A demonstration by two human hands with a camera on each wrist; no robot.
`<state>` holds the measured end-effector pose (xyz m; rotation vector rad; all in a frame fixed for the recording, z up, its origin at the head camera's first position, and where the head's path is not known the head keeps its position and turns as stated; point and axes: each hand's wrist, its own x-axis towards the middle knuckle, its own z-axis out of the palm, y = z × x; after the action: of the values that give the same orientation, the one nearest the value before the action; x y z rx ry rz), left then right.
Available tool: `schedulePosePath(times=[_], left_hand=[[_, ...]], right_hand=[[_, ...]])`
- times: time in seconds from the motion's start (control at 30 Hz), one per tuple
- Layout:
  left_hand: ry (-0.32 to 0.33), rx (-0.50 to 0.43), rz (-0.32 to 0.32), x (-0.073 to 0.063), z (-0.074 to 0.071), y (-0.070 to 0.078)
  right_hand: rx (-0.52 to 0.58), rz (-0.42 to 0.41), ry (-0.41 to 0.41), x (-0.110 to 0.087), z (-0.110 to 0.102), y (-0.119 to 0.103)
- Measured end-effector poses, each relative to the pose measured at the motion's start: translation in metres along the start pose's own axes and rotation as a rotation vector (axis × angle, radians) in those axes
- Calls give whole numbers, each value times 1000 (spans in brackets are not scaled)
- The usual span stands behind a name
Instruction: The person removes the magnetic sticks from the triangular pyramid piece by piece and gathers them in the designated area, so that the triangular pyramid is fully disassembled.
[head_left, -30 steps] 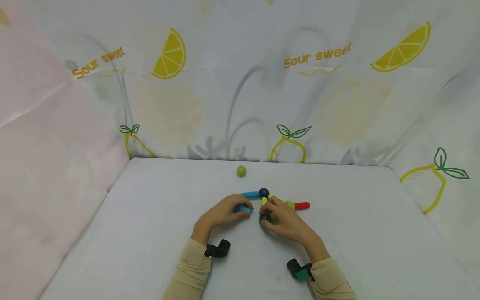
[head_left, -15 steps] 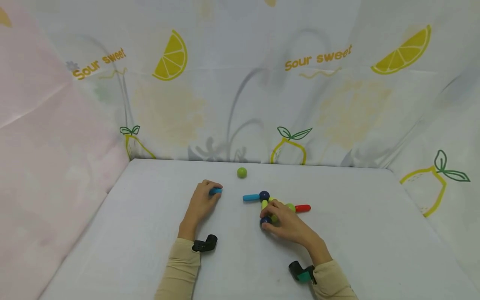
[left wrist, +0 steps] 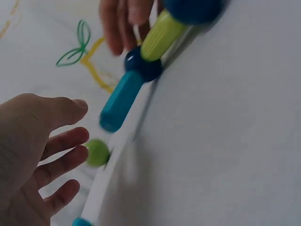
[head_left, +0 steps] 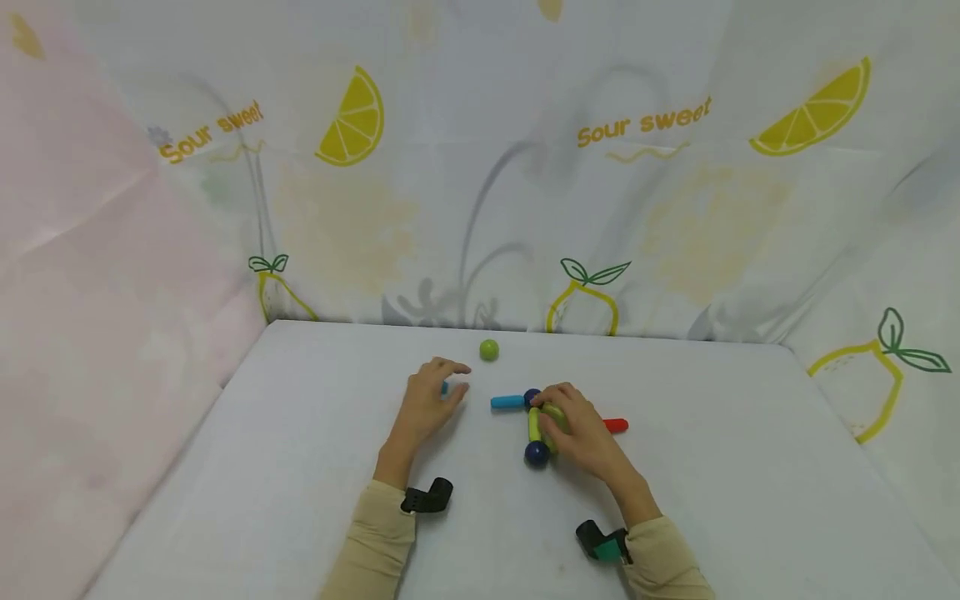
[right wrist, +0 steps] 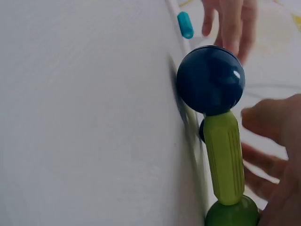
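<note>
My left hand [head_left: 423,407] hovers over the table's left half, thumb and fingers spread with nothing between them. Beyond it, mostly hidden, lies a loose blue stick [head_left: 445,387], whose end also shows in the right wrist view [right wrist: 186,25]. My right hand [head_left: 588,437] is over a shape of toy sticks and balls, its fingers loosely bent and apparently apart from the pieces. Visible in the shape are a near dark blue ball [head_left: 536,454], a far dark blue ball [left wrist: 141,63], a yellow-green stick [head_left: 535,425], a blue stick [head_left: 507,402] and a red stick [head_left: 616,426].
A loose green ball [head_left: 489,350] sits near the back edge of the white table [head_left: 300,467]. Behind the table hangs a lemon-print cloth [head_left: 450,208]. In the right wrist view, a green ball [right wrist: 233,214] joins the near yellow-green stick's end.
My left hand carried a blue stick leftward and away from me, then let go and shifted slightly right. My right hand has left the near dark blue ball and moved farther over the shape.
</note>
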<state>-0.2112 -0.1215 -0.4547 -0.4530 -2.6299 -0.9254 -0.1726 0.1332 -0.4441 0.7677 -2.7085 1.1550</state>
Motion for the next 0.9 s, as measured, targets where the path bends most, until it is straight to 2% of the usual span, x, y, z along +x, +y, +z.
schedulePosePath(times=[0.1,0.17,0.33,0.5,0.73,0.8,0.9], left_hand=[[-86,-6,107,0,20,23],[-143,6,151,-1,32,35],[-214,-34,130,-6,45,48],[-263,-105,158,-5,45,45],[-270,-153,240,-3,39,33],[-263,-161,233,-3,34,25],[-217,-158,149,-7,22,11]], right_hand=[[-77,74,31,2,4,3],[-106,120,21,2,4,4],[-127,173,8,0,2,3],[-154,188,29,-1,2,6],[-182,184,38,-1,0,7],[-184,192,30,-1,0,7],[-186,215,8,-2,0,6]])
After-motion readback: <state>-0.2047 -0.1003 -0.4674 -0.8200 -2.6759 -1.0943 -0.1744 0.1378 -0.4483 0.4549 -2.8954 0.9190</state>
